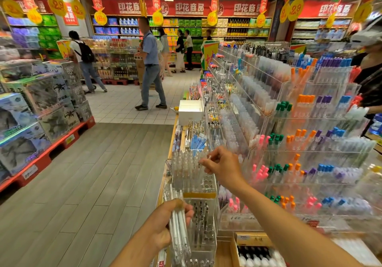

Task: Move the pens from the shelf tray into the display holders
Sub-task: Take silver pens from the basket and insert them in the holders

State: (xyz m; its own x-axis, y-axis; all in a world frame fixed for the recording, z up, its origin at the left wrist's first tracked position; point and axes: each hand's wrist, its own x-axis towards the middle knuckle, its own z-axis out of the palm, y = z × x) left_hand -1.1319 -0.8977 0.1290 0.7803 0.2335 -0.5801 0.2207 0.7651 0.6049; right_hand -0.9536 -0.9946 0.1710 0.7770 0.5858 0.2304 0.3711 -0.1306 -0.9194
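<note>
The tiered acrylic display rack [310, 134], crowded with coloured pens, is being faced from the aisle. A clear display holder [193, 173] with rows of holes is being hovered over by the right hand [222, 166], fingers pinched on one slim pen [208, 157]. A bundle of white pens [178, 225] is being gripped upright in the left hand [165, 223], beside the lower holder [203, 221].

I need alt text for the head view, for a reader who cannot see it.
In a shop aisle, a person's left hand grips a bundle of white pens while the right hand pinches one pen above a clear holder full of pens. Shelves of coloured pens rise on the right.
</note>
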